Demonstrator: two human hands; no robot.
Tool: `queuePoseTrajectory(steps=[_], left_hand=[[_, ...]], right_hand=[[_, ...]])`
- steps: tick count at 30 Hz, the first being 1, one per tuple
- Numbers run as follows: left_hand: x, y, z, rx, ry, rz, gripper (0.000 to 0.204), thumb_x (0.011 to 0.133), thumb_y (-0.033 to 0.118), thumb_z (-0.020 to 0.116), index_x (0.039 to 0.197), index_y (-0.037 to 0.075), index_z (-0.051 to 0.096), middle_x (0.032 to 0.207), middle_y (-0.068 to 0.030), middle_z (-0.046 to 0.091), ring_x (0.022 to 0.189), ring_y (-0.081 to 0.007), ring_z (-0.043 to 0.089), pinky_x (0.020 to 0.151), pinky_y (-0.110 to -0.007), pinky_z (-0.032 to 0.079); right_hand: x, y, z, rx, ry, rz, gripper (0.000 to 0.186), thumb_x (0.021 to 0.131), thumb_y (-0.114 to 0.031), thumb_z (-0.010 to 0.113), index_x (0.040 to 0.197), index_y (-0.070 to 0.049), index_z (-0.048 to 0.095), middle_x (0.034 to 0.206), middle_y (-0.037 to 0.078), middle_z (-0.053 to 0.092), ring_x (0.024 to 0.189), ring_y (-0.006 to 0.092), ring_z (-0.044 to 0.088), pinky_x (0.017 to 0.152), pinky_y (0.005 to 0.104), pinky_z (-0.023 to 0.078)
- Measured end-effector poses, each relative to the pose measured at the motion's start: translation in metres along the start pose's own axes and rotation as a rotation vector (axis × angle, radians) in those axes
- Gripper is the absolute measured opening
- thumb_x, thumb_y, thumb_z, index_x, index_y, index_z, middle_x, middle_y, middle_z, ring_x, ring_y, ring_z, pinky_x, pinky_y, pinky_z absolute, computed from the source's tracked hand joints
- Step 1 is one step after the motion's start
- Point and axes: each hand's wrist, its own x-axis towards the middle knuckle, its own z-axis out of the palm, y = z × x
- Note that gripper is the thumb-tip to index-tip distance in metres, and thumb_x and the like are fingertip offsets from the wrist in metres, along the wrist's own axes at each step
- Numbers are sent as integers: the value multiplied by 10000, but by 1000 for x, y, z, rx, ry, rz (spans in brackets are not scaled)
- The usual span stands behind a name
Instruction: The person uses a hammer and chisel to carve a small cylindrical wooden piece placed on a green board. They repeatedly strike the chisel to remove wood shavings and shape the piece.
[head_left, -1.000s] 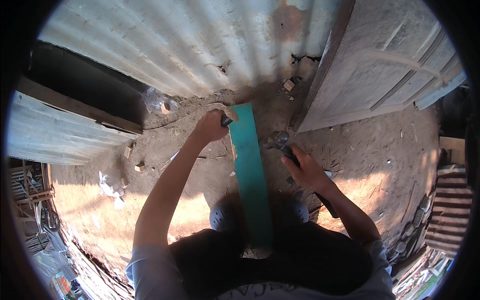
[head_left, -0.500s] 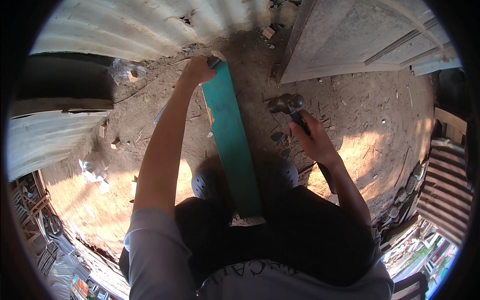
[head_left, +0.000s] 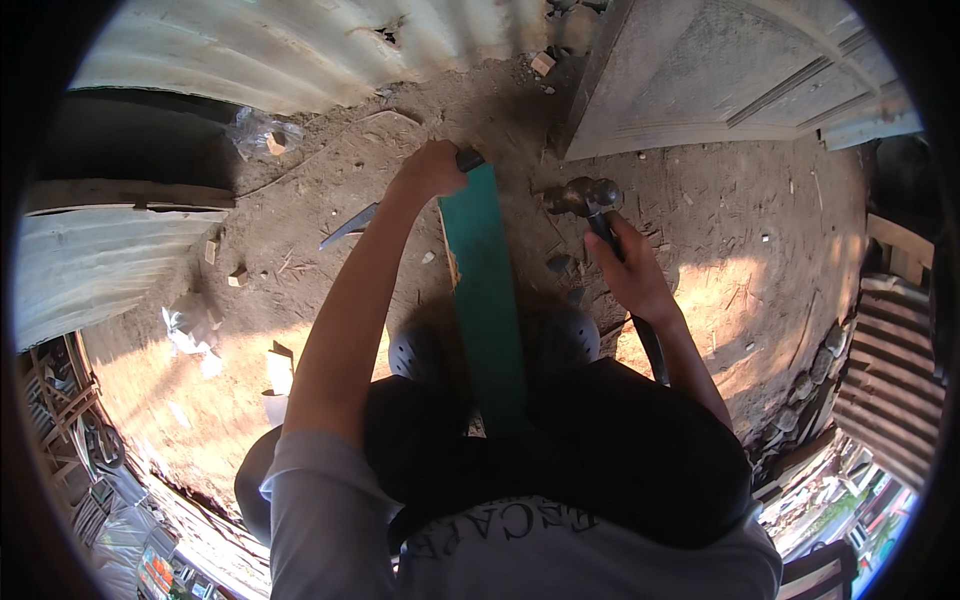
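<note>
A green-painted board (head_left: 487,265) runs away from me between my legs, its left edge chipped to bare wood. My left hand (head_left: 430,170) is closed at the board's far end. A dark handle (head_left: 470,159) sticks out of that fist, and a narrow metal blade (head_left: 350,226) shows beyond my forearm, in line with it, like a long knife. Whether the fist also grips the board cannot be seen. To the board's right, my right hand (head_left: 635,268) is wrapped round the black handle of a ball-peen hammer (head_left: 583,196), its head raised over the ground and apart from the board.
Corrugated metal sheets (head_left: 300,50) stand at the back, and a grey panelled door (head_left: 690,80) leans at the far right. Small wood blocks (head_left: 238,277) and clear plastic (head_left: 255,132) lie on the dirt floor. Rubble (head_left: 800,400) lines the right side.
The board's far end and my left hand with the knife have come nearer and to the right. More of the blade shows. My right hand and the hammer have barely shifted.
</note>
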Motion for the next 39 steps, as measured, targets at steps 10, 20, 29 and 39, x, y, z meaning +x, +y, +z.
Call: queuePoseTrajectory(steps=[10,20,29,39], left_hand=[[-34,42,32,92,-72,55,429,668,177,623,1058,-1,652,1075,-231,645,1021,-376,632,883,-442,529],[-41,52,27,186,-118,-5,425,678,179,640,1071,18,639,1088,-206,641,1032,-360,631,876,-422,532],[-105,106,77,-181,417,547,359,663,140,717,983,22,607,799,-197,641,791,-352,669,682,-449,542],[-130,154,92,-245,486,727,512,596,208,787,1031,39,574,795,-150,628,793,-335,638,682,-436,514]], right_hand=[[1,1,11,101,97,-171,134,976,-141,533,898,-33,520,631,-35,417,571,42,367,506,245,300],[-17,8,6,102,133,-156,157,984,-187,529,893,-67,484,590,-58,394,505,16,340,441,224,254],[-43,24,-8,289,241,42,152,1005,-236,488,946,-96,491,511,-85,339,387,4,271,355,205,206],[-63,15,-33,378,382,89,165,1023,-262,445,973,-114,496,541,-87,280,393,-4,216,336,189,153]])
